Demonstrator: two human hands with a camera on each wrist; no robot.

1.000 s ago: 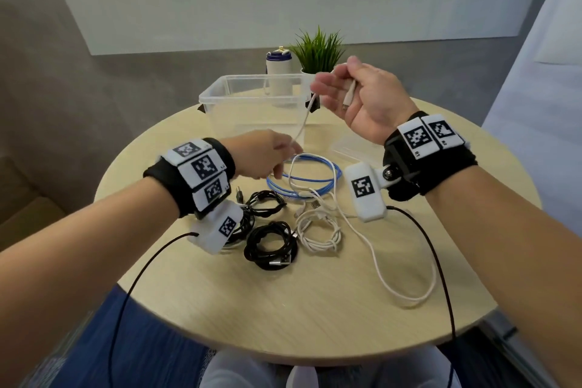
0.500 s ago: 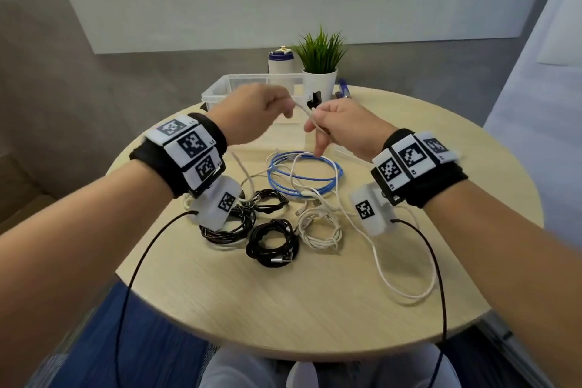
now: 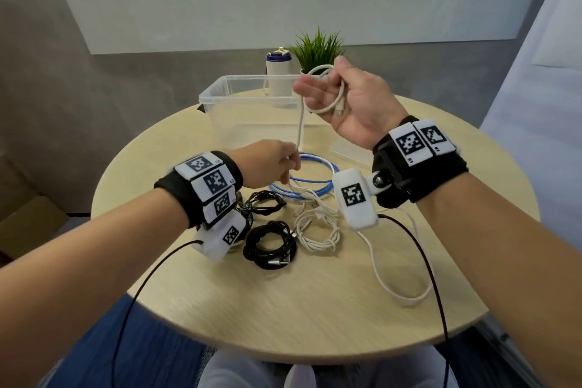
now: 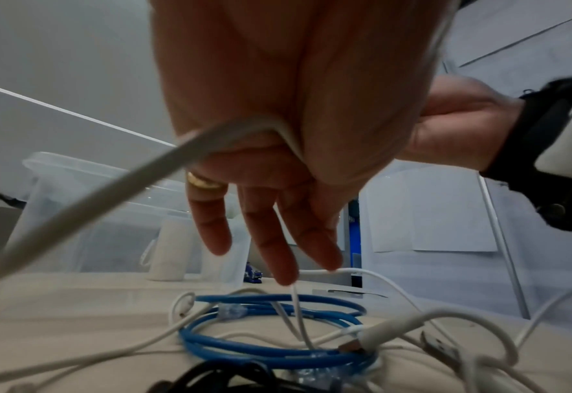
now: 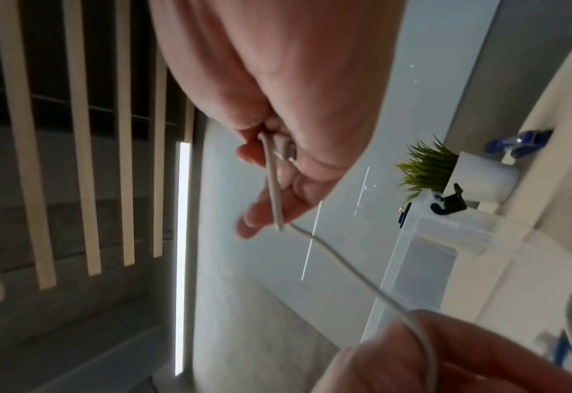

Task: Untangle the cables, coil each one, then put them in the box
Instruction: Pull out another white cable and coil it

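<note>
The white cable (image 3: 300,123) looks light and limp — right hand (image 3: 356,104) grips its loop, left hand (image 3: 271,164) pinches the strand below.

Both wrists wear black straps (image 3: 422,173) carrying white coded tags (image 3: 409,143), white camera pods (image 3: 356,198) and black leads (image 3: 431,268).

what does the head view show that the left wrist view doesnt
Only the head view shows the right hand holding a loop of the white cable, the green plant and the black coils. Only the left wrist view shows a gold ring on the left hand and its fingers from below. Both show the blue cable, the clear box and loose white cables on the table.
</note>
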